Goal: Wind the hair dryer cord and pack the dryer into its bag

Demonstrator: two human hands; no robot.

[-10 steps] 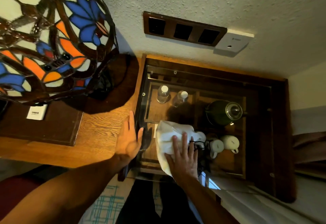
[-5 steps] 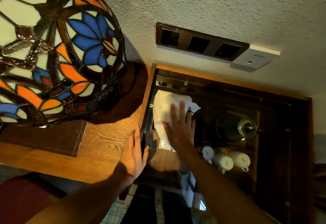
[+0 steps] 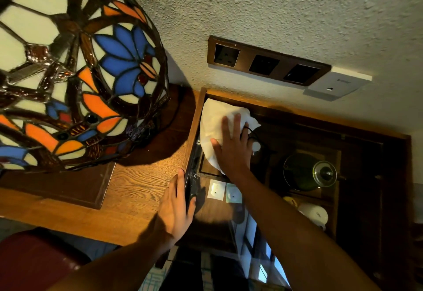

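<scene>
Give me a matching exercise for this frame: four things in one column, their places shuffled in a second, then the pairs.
1. white bag
2. left hand
3. kettle
4. lamp

a. on the wooden desk
b. under the right hand, at the cabinet's back left
c. on the cabinet's left edge
d. right of the bag, inside the cabinet

Pairs: 1-b, 2-c, 3-d, 4-a

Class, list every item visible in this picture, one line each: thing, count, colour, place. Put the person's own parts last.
Stained-glass lamp shade: one, blue, orange and cream, upper left over the wooden desk.
Wall socket panel: one, brown, three sockets, on the wall.
White cloth bag: one, far left corner of the cabinet.
Green glass kettle: one, cabinet right.
White cup: one, below the kettle.
Square sachets: two, pale.
Left hand: on the desk edge.
Right hand: flat on the bag.
</scene>
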